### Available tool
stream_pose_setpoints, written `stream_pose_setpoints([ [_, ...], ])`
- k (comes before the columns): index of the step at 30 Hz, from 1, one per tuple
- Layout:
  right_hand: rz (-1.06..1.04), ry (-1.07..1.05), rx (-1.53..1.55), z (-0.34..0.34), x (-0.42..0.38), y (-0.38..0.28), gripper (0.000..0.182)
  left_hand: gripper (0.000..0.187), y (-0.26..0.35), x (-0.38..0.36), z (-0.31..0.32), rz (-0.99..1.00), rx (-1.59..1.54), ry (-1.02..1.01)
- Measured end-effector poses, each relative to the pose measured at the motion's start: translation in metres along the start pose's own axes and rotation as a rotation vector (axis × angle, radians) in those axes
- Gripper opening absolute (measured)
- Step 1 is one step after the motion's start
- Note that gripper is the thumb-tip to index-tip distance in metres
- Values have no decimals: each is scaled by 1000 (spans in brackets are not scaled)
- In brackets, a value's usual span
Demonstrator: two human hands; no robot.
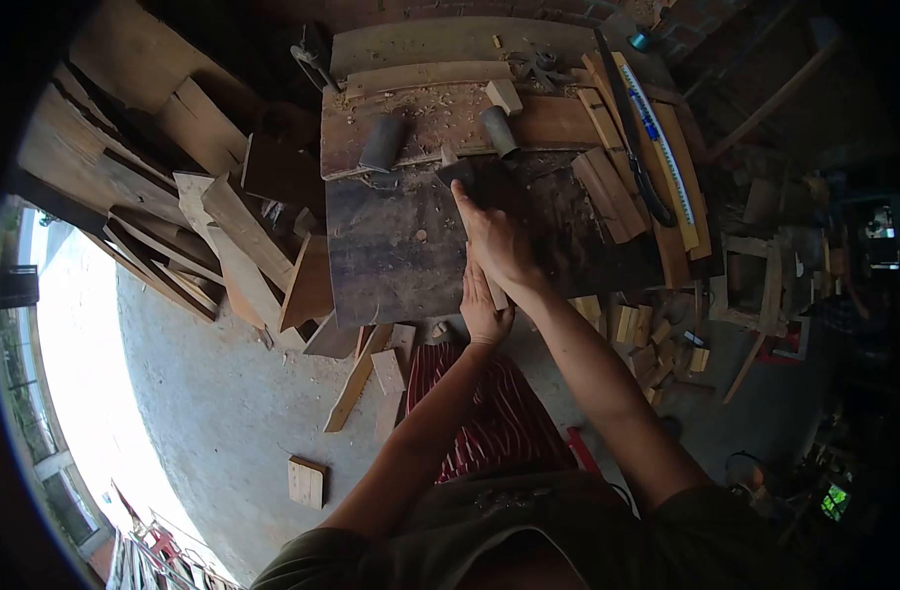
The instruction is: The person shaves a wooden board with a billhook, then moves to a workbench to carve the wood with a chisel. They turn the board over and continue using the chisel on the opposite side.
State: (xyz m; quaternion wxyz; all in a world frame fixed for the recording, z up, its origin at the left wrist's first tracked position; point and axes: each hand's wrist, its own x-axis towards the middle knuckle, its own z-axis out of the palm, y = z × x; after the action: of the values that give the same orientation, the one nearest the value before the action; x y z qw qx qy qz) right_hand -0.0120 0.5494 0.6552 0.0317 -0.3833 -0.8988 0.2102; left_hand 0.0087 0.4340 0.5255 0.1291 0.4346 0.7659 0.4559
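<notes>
Near the middle of the workbench (371, 246), my right hand (499, 244) is closed over a narrow strip of wood (495, 293), its index finger stretched along a small dark block (457, 177) at the far end. My left hand (484, 313) wraps round the same strip nearer my body, just below the right hand. The strip points away from me, and its light far tip (449, 155) shows past the dark block. Most of the strip is hidden under both hands.
Two dark cylinders (382, 144) (499, 133) stand beyond the hands among shavings. A long saw (632, 138), a blue-marked ruler (666, 147) and boards lie at the right. Planks (243, 231) lean at the left; offcuts (652, 359) cover the floor.
</notes>
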Motion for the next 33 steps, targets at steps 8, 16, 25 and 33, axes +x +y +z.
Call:
stream_pose_setpoints([
  [8,-38,52,37,6,-3,15,66,95,14,11,-9,56,-52,55],
  [16,-8,-35,308,-7,93,22,61,99,22,14,-19,-4,-42,-70],
  [25,274,210,379,16,-95,119,46,105,-24,78,-138,273,179,-408],
  [33,280,284,120,38,-136,152,56,68,1,249,-114,981,748,-597],
])
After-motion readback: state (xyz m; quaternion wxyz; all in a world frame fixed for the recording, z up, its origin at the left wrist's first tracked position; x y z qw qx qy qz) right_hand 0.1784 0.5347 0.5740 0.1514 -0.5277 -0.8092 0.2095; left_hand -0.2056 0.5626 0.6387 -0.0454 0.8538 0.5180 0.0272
